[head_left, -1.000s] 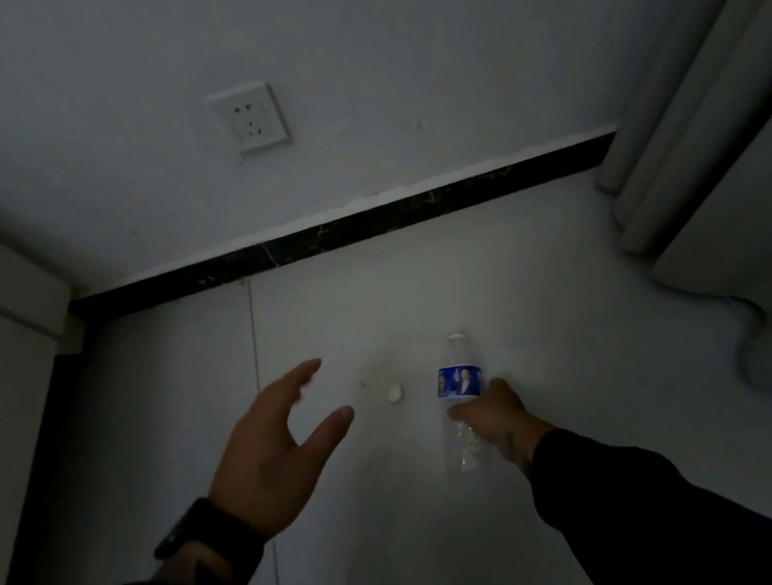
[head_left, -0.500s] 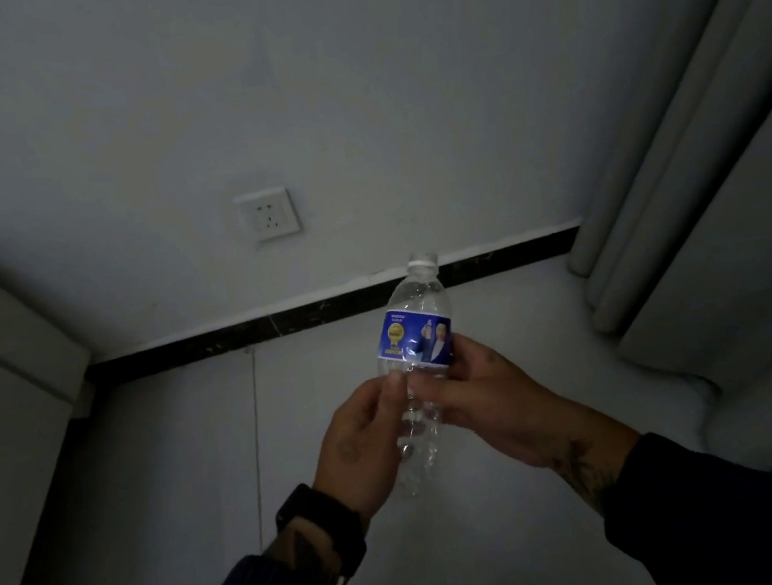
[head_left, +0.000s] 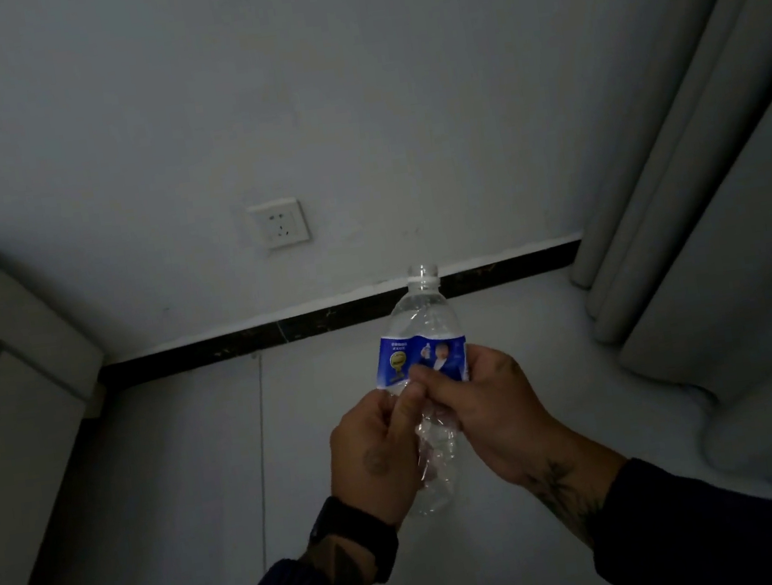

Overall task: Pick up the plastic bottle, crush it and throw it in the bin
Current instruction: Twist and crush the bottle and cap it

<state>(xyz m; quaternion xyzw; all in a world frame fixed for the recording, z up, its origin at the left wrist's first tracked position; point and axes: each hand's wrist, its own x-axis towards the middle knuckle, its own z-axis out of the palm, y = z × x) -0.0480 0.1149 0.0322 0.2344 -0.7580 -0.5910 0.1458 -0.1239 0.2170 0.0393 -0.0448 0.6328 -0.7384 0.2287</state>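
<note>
Hands meet at the middle of the frame, both closed around a clear plastic bottle (head_left: pixel 423 351) held upright in the air above the floor (head_left: pixel 191 465). The left hand (head_left: pixel 375 450) wraps the lower body from the left, thumb laid along the front; the right hand (head_left: pixel 492 406) clamps from the right, thumb pressed across just under the blue label (head_left: pixel 419 355). The two thumbs touch.

The bottle is thin, transparent plastic with an open, capless neck at the top. Its shoulder is smooth and rounded, while the part between the palms looks creased and dented. The glossy label carries small print too fine to read.

A dark watch band (head_left: pixel 357 536) circles the left wrist, and dark sleeves (head_left: pixel 701 540) cover both forearms.

Beyond, the pale floor is matte, with a thin seam running toward a dark, speckled skirting board (head_left: pixel 328 319). Above it is a plain white wall with a square socket plate (head_left: pixel 279 223). Pale curtain folds (head_left: pixel 680 155) hang at the right, and a light cabinet (head_left: pixel 9 391) is cut off at the left. The light is dim, and the bottle's base is hidden behind the left hand.
</note>
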